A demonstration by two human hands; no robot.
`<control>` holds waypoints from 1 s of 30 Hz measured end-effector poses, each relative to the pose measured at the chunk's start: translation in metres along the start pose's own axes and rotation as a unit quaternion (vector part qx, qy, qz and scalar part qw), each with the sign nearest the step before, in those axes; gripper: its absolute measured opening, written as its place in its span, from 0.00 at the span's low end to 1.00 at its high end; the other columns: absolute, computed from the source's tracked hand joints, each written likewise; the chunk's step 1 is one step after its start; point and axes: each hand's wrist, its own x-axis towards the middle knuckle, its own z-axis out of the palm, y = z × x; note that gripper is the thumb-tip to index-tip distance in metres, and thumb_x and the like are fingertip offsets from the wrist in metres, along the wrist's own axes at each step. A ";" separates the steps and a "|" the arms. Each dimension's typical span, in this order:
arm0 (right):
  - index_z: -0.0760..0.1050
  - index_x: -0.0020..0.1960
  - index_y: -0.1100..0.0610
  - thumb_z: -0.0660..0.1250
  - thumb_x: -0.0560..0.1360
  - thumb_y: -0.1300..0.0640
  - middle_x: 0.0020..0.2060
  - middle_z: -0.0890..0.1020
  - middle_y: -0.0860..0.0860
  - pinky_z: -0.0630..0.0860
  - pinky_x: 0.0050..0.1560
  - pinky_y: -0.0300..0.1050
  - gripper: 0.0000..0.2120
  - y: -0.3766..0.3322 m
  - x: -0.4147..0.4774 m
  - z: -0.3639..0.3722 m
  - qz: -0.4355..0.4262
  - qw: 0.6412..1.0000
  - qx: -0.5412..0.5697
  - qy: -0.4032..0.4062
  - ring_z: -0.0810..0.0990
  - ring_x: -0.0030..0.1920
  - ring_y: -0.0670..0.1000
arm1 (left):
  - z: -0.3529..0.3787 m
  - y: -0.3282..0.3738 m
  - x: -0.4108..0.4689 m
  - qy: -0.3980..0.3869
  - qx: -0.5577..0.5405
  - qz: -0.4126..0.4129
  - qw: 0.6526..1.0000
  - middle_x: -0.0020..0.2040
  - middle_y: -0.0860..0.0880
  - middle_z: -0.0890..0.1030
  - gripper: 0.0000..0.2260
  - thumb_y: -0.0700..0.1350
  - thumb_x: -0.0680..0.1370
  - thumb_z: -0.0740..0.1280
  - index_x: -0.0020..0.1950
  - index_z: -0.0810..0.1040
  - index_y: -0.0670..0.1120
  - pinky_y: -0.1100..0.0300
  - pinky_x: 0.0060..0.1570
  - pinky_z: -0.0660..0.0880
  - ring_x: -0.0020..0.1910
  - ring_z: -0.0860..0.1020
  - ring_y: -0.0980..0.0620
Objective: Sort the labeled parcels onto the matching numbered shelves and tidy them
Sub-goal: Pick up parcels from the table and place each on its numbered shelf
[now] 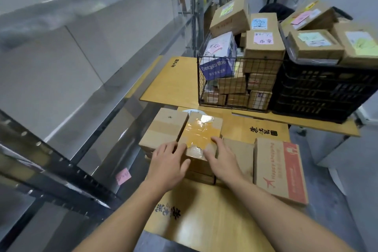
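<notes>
Parcels (280, 170), crates (323, 92) on apparently wooden table (176, 84)

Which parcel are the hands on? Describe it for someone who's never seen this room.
Start at the wooden table beside the metal shelving, in front of the wire basket. Among the cardboard boxes there, it is the parcel held by the left hand and right hand. Alone among them, its top is glossy with clear tape.
</notes>
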 end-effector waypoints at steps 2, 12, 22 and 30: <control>0.61 0.75 0.40 0.62 0.81 0.43 0.71 0.72 0.49 0.71 0.66 0.55 0.24 0.003 -0.003 0.002 0.005 0.998 0.055 0.009 0.71 0.69 0.53 | 0.003 0.002 -0.005 0.011 -0.022 0.005 1.000 0.70 0.52 0.68 0.21 0.60 0.80 0.56 0.71 0.65 0.57 0.50 0.70 0.61 0.70 0.63 0.50; 0.69 0.64 0.39 0.64 0.82 0.50 0.61 0.76 0.44 0.78 0.62 0.58 0.12 0.022 -0.017 -0.021 0.035 0.946 0.316 0.064 0.78 0.60 0.50 | -0.012 0.038 -0.012 0.153 -0.428 0.017 0.890 0.59 0.58 0.76 0.15 0.48 0.78 0.63 0.64 0.77 0.52 0.65 0.58 0.73 0.61 0.76 0.56; 0.73 0.64 0.36 0.63 0.83 0.55 0.66 0.78 0.51 0.76 0.65 0.62 0.16 0.040 -0.040 -0.042 -0.009 0.905 0.422 0.059 0.81 0.63 0.54 | -0.007 0.057 -0.004 0.067 -0.503 -0.097 0.856 0.66 0.58 0.72 0.24 0.63 0.73 0.64 0.68 0.68 0.62 0.58 0.64 0.71 0.65 0.71 0.61; 0.71 0.62 0.31 0.61 0.72 0.34 0.67 0.70 0.42 0.72 0.70 0.54 0.18 0.026 -0.051 -0.056 -0.051 0.967 0.242 0.062 0.72 0.68 0.44 | -0.012 0.073 -0.016 0.084 -0.590 -0.072 0.800 0.62 0.60 0.78 0.20 0.48 0.75 0.67 0.67 0.72 0.58 0.54 0.62 0.74 0.64 0.75 0.57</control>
